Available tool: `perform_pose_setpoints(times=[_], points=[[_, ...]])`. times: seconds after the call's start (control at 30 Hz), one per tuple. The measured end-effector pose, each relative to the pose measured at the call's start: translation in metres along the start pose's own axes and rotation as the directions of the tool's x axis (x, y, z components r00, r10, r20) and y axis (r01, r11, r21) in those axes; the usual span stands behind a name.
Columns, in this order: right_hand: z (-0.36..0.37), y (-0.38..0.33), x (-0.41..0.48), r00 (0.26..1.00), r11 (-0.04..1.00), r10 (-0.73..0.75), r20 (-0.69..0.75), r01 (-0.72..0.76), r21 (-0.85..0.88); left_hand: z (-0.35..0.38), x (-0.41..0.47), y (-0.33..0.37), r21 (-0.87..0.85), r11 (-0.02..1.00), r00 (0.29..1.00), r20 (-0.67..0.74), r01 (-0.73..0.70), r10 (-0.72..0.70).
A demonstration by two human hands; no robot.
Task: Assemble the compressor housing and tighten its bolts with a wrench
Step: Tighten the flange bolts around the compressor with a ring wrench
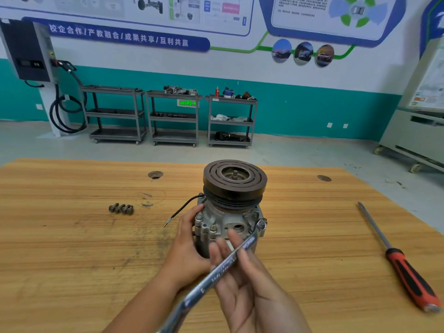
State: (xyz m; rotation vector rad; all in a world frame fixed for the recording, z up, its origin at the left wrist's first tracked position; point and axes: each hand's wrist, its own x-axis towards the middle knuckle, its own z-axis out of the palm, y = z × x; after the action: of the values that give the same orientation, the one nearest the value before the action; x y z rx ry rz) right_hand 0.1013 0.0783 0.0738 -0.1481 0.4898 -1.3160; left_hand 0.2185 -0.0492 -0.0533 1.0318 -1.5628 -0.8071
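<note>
I brace the compressor (228, 212), standing pulley-up mid-tabletop (72, 248), with my left hand (187, 243) curling its fingers round the left flank, so my right hand (245, 284), fingers holding the wrench (216, 272), can lever at its right flange.

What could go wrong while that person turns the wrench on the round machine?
The wrench is hooked on the right side of the compressor, and the right hand holds it lightly, so it might slip and bump that hand. The compressor stands tall with a heavy-looking pulley on top, steadied only by the left hand; a hard pull could tip it. The screwdriver lies near the edge of the table and might roll off.
</note>
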Motion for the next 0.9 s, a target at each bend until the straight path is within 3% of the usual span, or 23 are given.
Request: perform_pose_setpoints(times=[0.13,0.27,0.33,0.4,0.47,0.53,0.6,0.67,0.77,0.9], points=[[-0.03,-0.016,-0.004,1.0,0.946,0.024,0.001,-0.023,-0.324,-0.004,-0.002,0.006,0.006,1.0,0.998,0.059,0.003,-0.003],[-0.066,-0.053,0.012,0.979,0.644,-0.188,-0.077,0.064,-0.763,-0.005,-0.002,0.013,0.052,0.999,0.998,0.055,-0.002,-0.001],[-0.072,-0.086,0.021,0.953,0.293,-0.302,0.032,0.125,-0.948,-0.005,-0.002,0.014,0.06,0.998,0.998,0.058,0.006,-0.009],[-0.065,-0.12,0.029,0.942,-0.194,-0.247,0.227,0.182,-0.964,-0.005,-0.002,0.016,0.048,0.999,0.997,0.072,0.016,-0.02],[-0.049,-0.149,0.04,0.929,-0.572,-0.088,0.36,0.248,-0.781,-0.005,-0.002,0.015,0.028,0.999,0.996,0.079,0.026,-0.028],[-0.027,-0.165,0.055,0.916,-0.791,0.066,0.395,0.289,-0.539,-0.006,-0.002,0.015,0.022,0.999,0.996,0.079,0.031,-0.033],[-0.007,-0.172,0.069,0.897,-0.883,0.197,0.395,0.338,-0.326,-0.006,-0.002,0.014,0.025,0.999,0.996,0.081,0.028,-0.03],[0.009,-0.175,0.082,0.887,-0.889,0.3,0.352,0.393,-0.235,-0.006,-0.002,0.014,0.038,0.999,0.997,0.076,0.023,-0.026],[0.029,-0.176,0.096,0.889,-0.85,0.401,0.223,0.451,-0.271,-0.006,-0.001,0.015,0.05,0.999,0.997,0.071,0.012,-0.016],[0.04,-0.173,0.109,0.903,-0.826,0.413,0.116,0.425,-0.37,-0.006,-0.001,0.014,0.059,0.998,0.998,0.066,0.0,-0.003]])
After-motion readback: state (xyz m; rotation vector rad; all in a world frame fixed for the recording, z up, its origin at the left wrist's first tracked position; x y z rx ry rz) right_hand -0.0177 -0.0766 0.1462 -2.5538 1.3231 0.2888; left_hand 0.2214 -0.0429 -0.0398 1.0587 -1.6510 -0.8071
